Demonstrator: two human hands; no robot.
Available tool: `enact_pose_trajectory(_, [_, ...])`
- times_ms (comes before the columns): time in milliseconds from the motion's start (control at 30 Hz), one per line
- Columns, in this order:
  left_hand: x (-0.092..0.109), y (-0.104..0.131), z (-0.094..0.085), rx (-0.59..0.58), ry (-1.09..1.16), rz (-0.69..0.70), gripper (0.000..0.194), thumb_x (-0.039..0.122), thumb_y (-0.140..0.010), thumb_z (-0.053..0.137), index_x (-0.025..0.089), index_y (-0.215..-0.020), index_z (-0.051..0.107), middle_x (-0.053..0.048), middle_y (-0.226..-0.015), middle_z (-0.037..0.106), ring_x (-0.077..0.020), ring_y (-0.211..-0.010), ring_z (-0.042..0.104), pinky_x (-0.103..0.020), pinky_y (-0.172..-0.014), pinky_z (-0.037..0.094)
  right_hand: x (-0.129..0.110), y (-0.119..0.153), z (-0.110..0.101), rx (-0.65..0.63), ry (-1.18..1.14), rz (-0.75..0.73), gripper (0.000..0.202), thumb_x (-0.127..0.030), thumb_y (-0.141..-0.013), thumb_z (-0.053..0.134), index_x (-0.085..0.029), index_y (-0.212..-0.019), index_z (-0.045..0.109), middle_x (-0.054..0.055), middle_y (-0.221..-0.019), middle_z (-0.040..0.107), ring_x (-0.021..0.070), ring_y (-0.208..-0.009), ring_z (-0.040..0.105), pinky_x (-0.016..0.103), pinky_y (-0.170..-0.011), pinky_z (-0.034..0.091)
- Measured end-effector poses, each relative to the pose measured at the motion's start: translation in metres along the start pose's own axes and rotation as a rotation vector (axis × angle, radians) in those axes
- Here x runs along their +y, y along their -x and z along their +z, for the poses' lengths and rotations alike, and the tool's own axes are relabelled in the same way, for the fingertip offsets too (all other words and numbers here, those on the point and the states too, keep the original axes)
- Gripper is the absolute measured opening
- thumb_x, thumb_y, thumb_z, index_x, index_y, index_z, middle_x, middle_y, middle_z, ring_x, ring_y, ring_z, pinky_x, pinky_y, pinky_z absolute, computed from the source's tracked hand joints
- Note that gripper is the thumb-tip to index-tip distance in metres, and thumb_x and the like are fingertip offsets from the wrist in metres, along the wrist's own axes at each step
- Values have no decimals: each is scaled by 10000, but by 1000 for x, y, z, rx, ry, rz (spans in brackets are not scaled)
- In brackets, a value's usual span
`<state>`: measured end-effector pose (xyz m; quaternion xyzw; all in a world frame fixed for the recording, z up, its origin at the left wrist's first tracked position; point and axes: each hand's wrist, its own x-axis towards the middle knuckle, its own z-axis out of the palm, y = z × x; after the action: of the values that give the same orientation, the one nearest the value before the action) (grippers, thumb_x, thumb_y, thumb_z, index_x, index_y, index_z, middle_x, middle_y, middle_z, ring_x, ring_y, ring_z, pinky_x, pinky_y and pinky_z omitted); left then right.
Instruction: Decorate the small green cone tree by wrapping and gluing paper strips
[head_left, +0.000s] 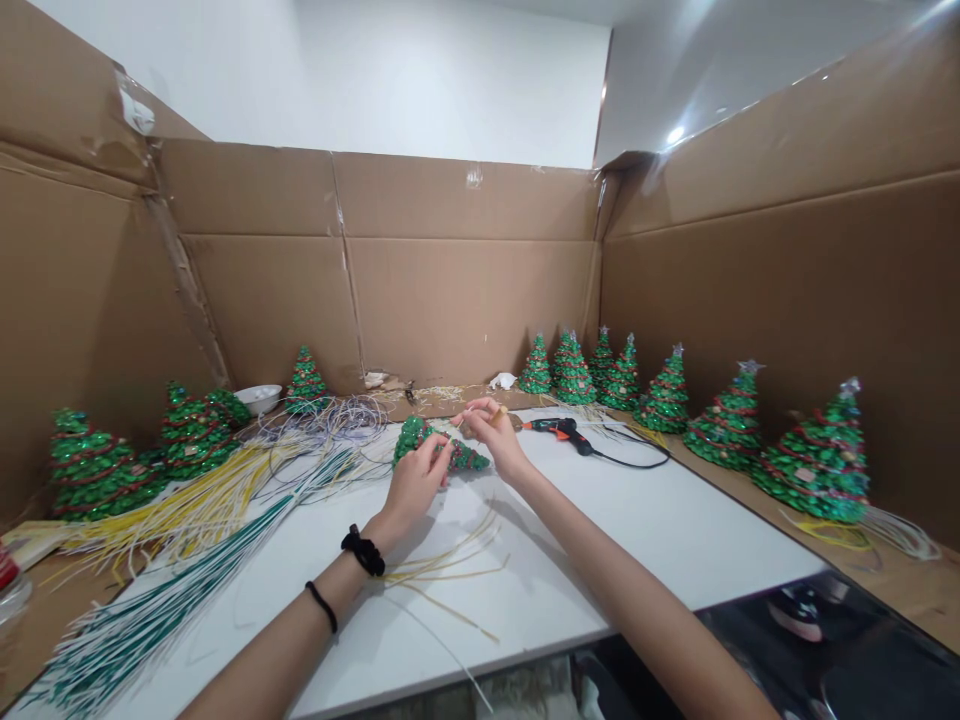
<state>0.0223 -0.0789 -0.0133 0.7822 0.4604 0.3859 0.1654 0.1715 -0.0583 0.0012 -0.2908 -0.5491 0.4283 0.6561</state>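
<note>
A small green Christmas tree [472, 459] with red trim lies tilted on its side over the white tabletop, its tip to the right. My left hand [417, 482] is closed around its middle and hides part of it. Just above and to the right of the tree, my right hand [491, 437] pinches its fingertips together. What they hold is too small to make out. Beyond the right hand lies a black and orange glue gun [574, 435], its nozzle towards the fingers.
Finished trees [662, 392] line the right and back edges, others [96, 465] the left. Bundles of yellow strands [199, 490] and green strands [217, 570] spread over the table's left side. A white bowl [259, 399] sits behind them. Cardboard walls [465, 300] surround the table.
</note>
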Motion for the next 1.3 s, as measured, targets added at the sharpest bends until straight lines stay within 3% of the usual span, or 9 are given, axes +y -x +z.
enact_pose_trajectory(200, [2,1,-4,145,-174,51,123,305,-870,454,223,-900,540,3,-785,668,-154,-656,597,-235,-581,345,10,5,9,60,-26,35,259,-348,-651,644,-212,-782,467,-26,-603,634,106,-493,420,236,-509,317])
enact_pose_trajectory(333, [2,1,-4,146,-116,51,155,319,-873,443,217,-804,537,11,-697,656,-146,-608,583,-236,-569,343,12,8,13,94,-64,45,249,-340,-649,643,-221,-776,465,-22,-619,650,124,-512,477,244,-517,342])
enact_pose_trajectory(433, [0,-4,-1,56,180,-55,214,385,-855,448,206,-750,503,28,-574,612,-117,-463,519,-224,-498,341,10,9,14,118,-63,3,232,-347,-667,635,-223,-782,475,-19,-632,657,143,-553,535,254,-543,371])
enact_pose_trajectory(567, [-1,-11,0,-165,651,-279,304,486,-754,546,188,-770,487,40,-527,586,-86,-362,470,-195,-387,293,8,6,10,191,-58,-70,226,-369,-693,622,-220,-793,485,-6,-668,672,155,-600,580,265,-570,397])
enact_pose_trajectory(667, [-1,-12,-3,-261,765,-334,359,501,-690,612,170,-786,512,31,-567,609,-68,-384,494,-175,-384,302,6,-1,-1,289,-79,-115,227,-363,-680,626,-214,-786,492,-5,-659,669,162,-636,598,272,-602,410])
enact_pose_trajectory(900, [-7,-15,-7,-268,680,-339,371,506,-680,623,169,-736,478,23,-546,621,-58,-344,483,-172,-350,264,6,-23,-42,579,-86,-165,240,-343,-593,633,-215,-723,477,-25,-568,621,139,-558,523,252,-534,340])
enact_pose_trajectory(1100, [-9,-17,-6,-251,633,-330,360,500,-691,612,175,-714,458,24,-546,625,-48,-325,461,-172,-349,227,9,-26,-49,607,-31,-173,237,-379,-596,607,-210,-728,506,-14,-574,621,107,-479,413,258,-487,309])
enact_pose_trajectory(1300, [-14,-17,-6,-218,624,-306,343,485,-707,597,157,-724,500,17,-557,626,-42,-336,442,-171,-364,229,9,-28,-52,634,-70,-183,188,-335,-588,616,-204,-691,530,-11,-575,625,100,-458,392,264,-478,320])
